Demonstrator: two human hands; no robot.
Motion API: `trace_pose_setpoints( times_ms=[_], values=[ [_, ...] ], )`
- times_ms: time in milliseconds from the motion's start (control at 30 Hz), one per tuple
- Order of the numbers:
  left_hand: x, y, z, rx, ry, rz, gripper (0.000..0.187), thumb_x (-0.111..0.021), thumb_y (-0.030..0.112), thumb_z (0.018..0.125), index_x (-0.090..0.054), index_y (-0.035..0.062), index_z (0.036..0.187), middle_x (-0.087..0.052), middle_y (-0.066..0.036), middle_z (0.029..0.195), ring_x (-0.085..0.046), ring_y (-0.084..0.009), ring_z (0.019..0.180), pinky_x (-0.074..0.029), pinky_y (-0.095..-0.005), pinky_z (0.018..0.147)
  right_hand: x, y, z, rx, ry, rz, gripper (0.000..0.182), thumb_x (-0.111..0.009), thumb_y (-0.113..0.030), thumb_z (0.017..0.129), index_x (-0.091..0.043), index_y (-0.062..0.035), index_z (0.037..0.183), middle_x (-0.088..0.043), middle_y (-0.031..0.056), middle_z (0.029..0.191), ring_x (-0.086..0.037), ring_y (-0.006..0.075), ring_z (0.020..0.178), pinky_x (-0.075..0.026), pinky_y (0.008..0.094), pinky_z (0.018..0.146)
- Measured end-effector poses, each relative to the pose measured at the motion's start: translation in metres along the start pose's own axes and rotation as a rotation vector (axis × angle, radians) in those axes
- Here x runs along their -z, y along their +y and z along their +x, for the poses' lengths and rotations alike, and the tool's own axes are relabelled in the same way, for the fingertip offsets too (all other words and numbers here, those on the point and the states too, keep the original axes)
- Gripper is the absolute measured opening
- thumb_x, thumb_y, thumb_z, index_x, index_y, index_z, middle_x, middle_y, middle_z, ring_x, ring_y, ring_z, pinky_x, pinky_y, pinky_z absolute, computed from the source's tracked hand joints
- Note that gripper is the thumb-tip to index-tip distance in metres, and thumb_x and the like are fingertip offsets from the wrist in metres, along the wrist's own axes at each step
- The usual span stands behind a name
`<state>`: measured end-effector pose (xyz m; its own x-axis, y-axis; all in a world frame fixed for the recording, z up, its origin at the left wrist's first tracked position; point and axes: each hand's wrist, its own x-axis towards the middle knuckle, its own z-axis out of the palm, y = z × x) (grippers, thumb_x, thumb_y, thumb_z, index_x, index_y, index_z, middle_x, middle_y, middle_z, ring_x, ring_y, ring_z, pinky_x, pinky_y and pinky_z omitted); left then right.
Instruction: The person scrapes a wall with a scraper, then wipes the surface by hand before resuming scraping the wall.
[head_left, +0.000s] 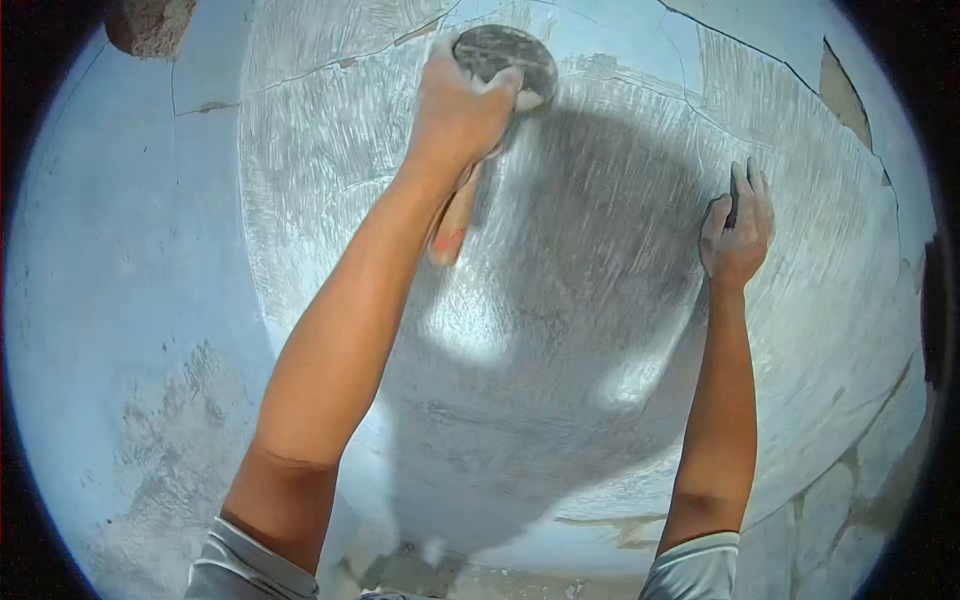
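Observation:
Both my arms reach up to a scored, whitish-grey wall patch [330, 170]. High on it, my left hand [460, 115] is closed around a tool with a wooden handle [453, 225] and a dark, rounded head [505, 55]. The handle slants down below the hand, with reddish marks near its end, and the head overlaps the wall at the top. To the right, my right hand [740, 225] lies against the wall with its fingers stretched upward. A narrow dark strip shows between its thumb and fingers; I cannot tell whether it is a thing or shadow.
Pale blue paint [110, 240] surrounds the scored patch at the left. Cracks run along the top, and a broken hole [155, 25] shows at the upper left. Chipped plaster [845, 90] lies at the upper right. A large shadow [600, 200] falls across the middle of the wall.

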<state>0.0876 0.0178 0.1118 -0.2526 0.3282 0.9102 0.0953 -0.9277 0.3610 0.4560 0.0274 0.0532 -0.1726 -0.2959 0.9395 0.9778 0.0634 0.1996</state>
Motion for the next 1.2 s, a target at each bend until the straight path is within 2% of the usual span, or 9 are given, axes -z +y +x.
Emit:
trace_pose_setpoints(
  times_ms=[33, 100, 200, 333, 500, 633, 867, 1033, 1200],
  values=[
    [-0.007, 0.009, 0.019, -0.045, 0.004, 0.071, 0.054, -0.075, 0.013, 0.094, -0.055, -0.0056, 0.141, -0.073, -0.015, 0.108, -0.076, -0.0195, 0.081, -0.050, -0.0307, 0.045, -0.001, 0.001, 0.001, -0.002, 0.006, 0.001, 0.042, -0.057, -0.020, 0.100, -0.070, -0.0105, 0.139, -0.065, 0.0135, 0.149, -0.057, 0.0349, 0.141, -0.039, 0.0485, 0.121],
    [-0.011, 0.029, 0.034, 0.175, -0.110, 0.080, 0.073, -0.079, 0.018, 0.087, -0.046, -0.0176, 0.141, -0.069, -0.030, 0.126, -0.073, -0.0355, 0.111, -0.059, -0.0395, 0.092, -0.003, -0.001, -0.001, -0.007, -0.007, 0.008, 0.042, -0.056, -0.020, 0.100, -0.070, -0.0111, 0.139, -0.064, 0.0134, 0.149, -0.057, 0.0351, 0.142, -0.039, 0.0484, 0.121],
    [-0.015, 0.019, 0.028, 0.047, 0.048, 0.251, 0.069, -0.079, 0.018, 0.088, -0.048, -0.0172, 0.139, -0.071, -0.028, 0.121, -0.073, -0.0339, 0.109, -0.060, -0.0400, 0.089, 0.000, -0.001, -0.002, -0.023, -0.019, 0.004, 0.042, -0.056, -0.021, 0.101, -0.069, -0.0120, 0.140, -0.064, 0.0132, 0.150, -0.057, 0.0352, 0.142, -0.038, 0.0482, 0.121],
    [0.011, 0.021, -0.021, 0.167, -0.054, 0.006, 0.058, -0.076, 0.011, 0.093, -0.053, -0.0078, 0.142, -0.071, -0.011, 0.099, -0.070, -0.0159, 0.070, -0.048, -0.0313, 0.045, -0.001, 0.001, -0.004, -0.010, -0.015, -0.018, 0.042, -0.057, -0.022, 0.101, -0.069, -0.0117, 0.140, -0.063, 0.0123, 0.151, -0.056, 0.0353, 0.143, -0.038, 0.0479, 0.122],
    [-0.015, 0.035, 0.041, 0.065, -0.008, 0.156, 0.052, -0.077, 0.017, 0.088, -0.058, -0.0152, 0.124, -0.073, -0.028, 0.109, -0.075, -0.0376, 0.093, -0.061, -0.0431, 0.078, -0.002, -0.001, -0.001, 0.006, 0.007, 0.008, 0.041, -0.056, -0.021, 0.101, -0.070, -0.0103, 0.138, -0.064, 0.0124, 0.151, -0.057, 0.0349, 0.142, -0.039, 0.0486, 0.122],
    [0.006, 0.032, -0.001, 0.106, -0.060, 0.072, 0.065, -0.078, 0.017, 0.093, -0.051, -0.0086, 0.146, -0.068, -0.009, 0.088, -0.057, -0.0116, 0.061, -0.046, -0.0308, 0.045, 0.000, -0.001, -0.001, -0.010, -0.004, 0.009, 0.041, -0.056, -0.020, 0.100, -0.071, -0.0108, 0.137, -0.065, 0.0127, 0.149, -0.058, 0.0345, 0.141, -0.040, 0.0490, 0.121],
    [-0.004, 0.047, 0.050, 0.274, -0.150, 0.037, 0.041, -0.075, 0.012, 0.091, -0.063, -0.0087, 0.125, -0.073, -0.016, 0.103, -0.070, -0.0194, 0.077, -0.057, -0.0329, 0.050, -0.003, 0.003, -0.003, 0.011, 0.015, -0.045, 0.042, -0.058, -0.019, 0.098, -0.071, -0.0123, 0.138, -0.064, 0.0110, 0.151, -0.057, 0.0331, 0.142, -0.040, 0.0492, 0.121],
    [0.020, 0.035, 0.000, 0.226, -0.073, 0.071, 0.063, -0.078, 0.016, 0.093, -0.053, -0.0064, 0.146, -0.063, -0.006, 0.082, -0.052, -0.0107, 0.057, -0.045, -0.0306, 0.046, -0.001, 0.003, -0.007, -0.019, -0.021, -0.050, 0.040, -0.058, -0.021, 0.100, -0.071, -0.0130, 0.137, -0.064, 0.0106, 0.150, -0.058, 0.0332, 0.142, -0.041, 0.0486, 0.120],
    [-0.007, 0.030, 0.043, 0.123, -0.051, -0.017, 0.047, -0.078, 0.015, 0.089, -0.060, -0.0133, 0.121, -0.074, -0.020, 0.102, -0.073, -0.0250, 0.080, -0.058, -0.0367, 0.058, -0.004, 0.006, -0.003, 0.032, 0.038, -0.051, 0.040, -0.058, -0.023, 0.101, -0.070, -0.0134, 0.137, -0.065, 0.0105, 0.149, -0.059, 0.0332, 0.140, -0.042, 0.0478, 0.119]
  ],
)
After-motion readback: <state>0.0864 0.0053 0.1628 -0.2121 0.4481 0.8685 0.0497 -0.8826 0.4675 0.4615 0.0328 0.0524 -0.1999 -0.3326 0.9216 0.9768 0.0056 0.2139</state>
